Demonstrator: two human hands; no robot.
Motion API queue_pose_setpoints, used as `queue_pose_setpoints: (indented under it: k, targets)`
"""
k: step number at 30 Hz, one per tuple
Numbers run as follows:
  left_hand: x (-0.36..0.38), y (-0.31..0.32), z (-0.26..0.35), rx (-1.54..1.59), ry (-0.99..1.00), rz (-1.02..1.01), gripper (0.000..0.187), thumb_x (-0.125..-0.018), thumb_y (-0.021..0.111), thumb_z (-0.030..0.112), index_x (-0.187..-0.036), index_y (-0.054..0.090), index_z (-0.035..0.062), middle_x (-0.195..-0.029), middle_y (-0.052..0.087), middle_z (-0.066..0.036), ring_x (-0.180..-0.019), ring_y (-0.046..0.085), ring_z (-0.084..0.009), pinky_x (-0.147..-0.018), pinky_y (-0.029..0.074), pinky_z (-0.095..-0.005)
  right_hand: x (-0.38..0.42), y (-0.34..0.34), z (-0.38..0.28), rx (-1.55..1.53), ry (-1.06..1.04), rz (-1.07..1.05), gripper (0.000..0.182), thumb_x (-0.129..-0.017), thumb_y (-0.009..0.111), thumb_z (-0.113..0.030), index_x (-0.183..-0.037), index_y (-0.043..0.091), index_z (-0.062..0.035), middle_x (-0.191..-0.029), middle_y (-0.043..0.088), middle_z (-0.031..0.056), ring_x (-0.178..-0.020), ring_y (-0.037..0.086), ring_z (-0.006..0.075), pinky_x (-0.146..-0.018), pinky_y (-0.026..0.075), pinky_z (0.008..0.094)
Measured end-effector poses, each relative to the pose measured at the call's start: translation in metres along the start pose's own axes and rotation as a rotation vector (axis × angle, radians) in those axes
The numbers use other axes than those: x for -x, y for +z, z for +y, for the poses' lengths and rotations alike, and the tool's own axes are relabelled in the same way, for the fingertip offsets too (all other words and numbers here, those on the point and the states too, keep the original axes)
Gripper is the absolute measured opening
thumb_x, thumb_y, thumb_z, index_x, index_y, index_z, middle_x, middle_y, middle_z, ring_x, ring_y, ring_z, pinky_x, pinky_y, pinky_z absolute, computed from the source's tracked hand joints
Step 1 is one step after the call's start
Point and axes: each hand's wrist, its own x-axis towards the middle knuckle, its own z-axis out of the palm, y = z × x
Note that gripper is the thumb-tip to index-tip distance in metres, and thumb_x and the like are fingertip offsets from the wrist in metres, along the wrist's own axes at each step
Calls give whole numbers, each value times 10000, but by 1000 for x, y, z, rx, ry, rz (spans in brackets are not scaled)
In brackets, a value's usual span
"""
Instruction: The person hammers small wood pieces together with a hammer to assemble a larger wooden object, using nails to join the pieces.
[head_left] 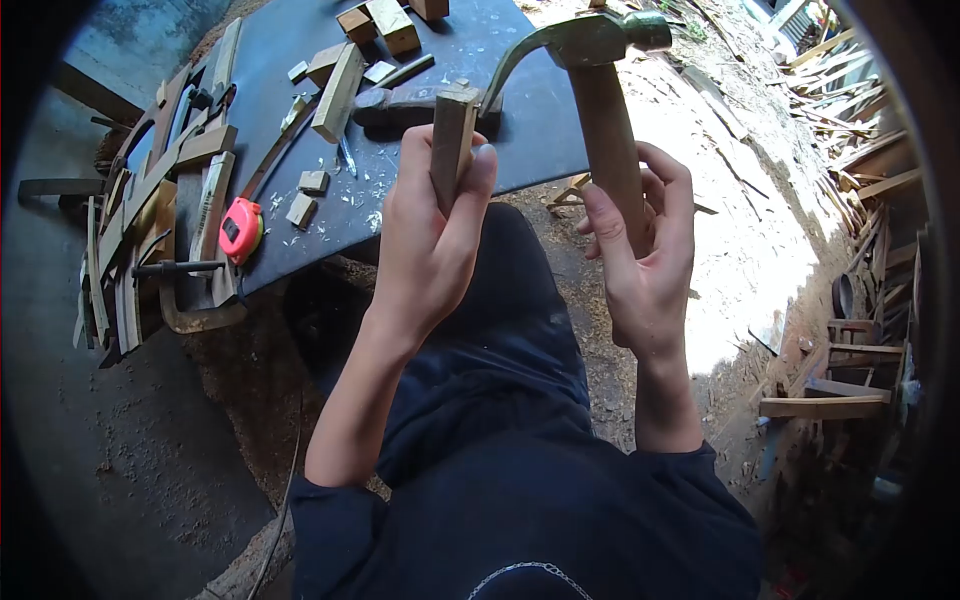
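Head view: we grip a stick (452, 150) upright in our left hand (428, 225), near the table (545, 115), and clasp a hammer (608, 125) in our right hand (650, 265), its claw (508, 62) beside the stick's top.

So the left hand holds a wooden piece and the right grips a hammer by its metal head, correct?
Not quite: the head camera shows the right hand gripping the hammer by its handle. The left hand does hold a wooden piece.

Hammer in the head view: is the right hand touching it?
Touching. The head view shows the right hand wrapped around the lower part of the hammer.
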Motion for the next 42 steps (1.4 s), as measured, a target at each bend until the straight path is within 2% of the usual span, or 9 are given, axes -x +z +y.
queue_pose_setpoints:
  k: [5, 10, 14, 20, 23, 26, 29, 32, 42]
  targets:
    - [7, -11, -1, -132, 105, 76, 164, -1080, 611, 117, -1187, 531, 22, -719, 526, -33, -617, 509, -100, -589, 429, -302, 9, 7, 4, 102, -91, -64, 494, -1040, 716, -163, -1449, 471, -35, -1087, 665, 92, -864, 647, 81, -687, 505, 229]
    - [14, -23, -6, -64, 86, -12, 375, -1112, 489, 378, -1208, 532, 18, -777, 500, -20, -600, 455, -77, -546, 383, -270, 10, 5, 0, 43, -3, -78, 489, -1039, 717, -158, -1446, 474, -35, -1101, 656, 82, -838, 616, 78, -675, 493, 234]
    - [15, -25, 0, -62, -27, -46, 647, -1116, 280, 615, -1217, 533, 28, -795, 460, 1, -558, 389, -48, -489, 309, -226, 11, 5, -3, 45, -49, -46, 463, -1026, 730, -166, -1406, 506, -25, -1019, 710, 128, -862, 712, 180, -749, 557, 328]
    - [18, -27, -7, 98, -76, -65, 773, -1082, 204, 742, -1179, 534, 49, -791, 452, 3, -545, 395, -40, -481, 313, -211, 10, 4, -5, 87, -65, -81, 455, -1008, 746, -148, -1389, 523, -39, -972, 728, 124, -830, 722, 190, -730, 557, 338]
    - [17, -29, -7, 81, -120, -9, 715, -1108, 220, 694, -1121, 547, 58, -760, 459, 7, -548, 398, -40, -481, 323, -220, 11, 6, 3, 176, -179, -112, 468, -979, 772, -140, -1377, 538, -63, -951, 735, 142, -809, 744, 231, -707, 563, 365]
    - [20, -42, -4, 4, -152, -84, 573, -1159, 286, 557, -1015, 489, 40, -664, 445, -19, -589, 435, -113, -551, 372, -317, 10, 6, 8, 258, -237, -117, 479, -943, 801, -137, -1358, 567, -83, -946, 734, 168, -797, 759, 295, -693, 568, 404]
    - [24, -47, 0, -137, -100, -97, 630, -1144, 285, 602, -998, 537, 43, -646, 458, 0, -540, 423, -79, -498, 345, -262, 2, -3, 10, 383, -270, -150, 531, -869, 832, -100, -1350, 609, -101, -969, 728, 193, -831, 750, 373, -713, 565, 437]
    - [24, -55, -4, -227, -55, -145, 609, -1152, 287, 578, -991, 519, 38, -626, 447, -12, -542, 438, -96, -516, 359, -285, -5, -16, 6, 516, -329, -226, 516, -873, 776, 2, -1362, 630, -75, -981, 765, 153, -895, 781, 200, -762, 590, 340]
    - [16, -71, -4, -273, 64, -281, 562, -1160, 318, 539, -979, 497, 38, -633, 453, -43, -556, 466, -167, -561, 390, -323, -28, -32, -2, 524, -364, -336, 594, -817, 761, 19, -1390, 650, -90, -963, 754, 140, -864, 756, 186, -764, 593, 344]
